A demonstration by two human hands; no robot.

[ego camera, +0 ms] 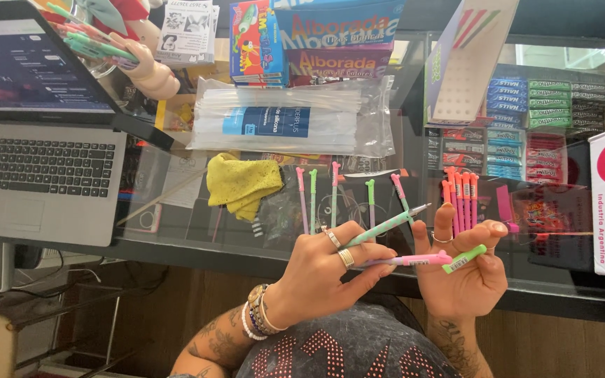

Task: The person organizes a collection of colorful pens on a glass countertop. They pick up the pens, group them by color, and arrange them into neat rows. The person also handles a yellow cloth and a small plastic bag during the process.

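low at centre, the left hand (316,276) pinched a green pen (386,224) and pink pen (407,260) crosswise, while the right hand (465,269) gripped a green cap (465,258) beside them, apparently just pulled off.

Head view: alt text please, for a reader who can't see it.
Over a glass counter, the left hand holds a green pen and a pink pen, while the right hand holds a green cap. More pens, a yellow cloth and an open laptop lie on the counter.
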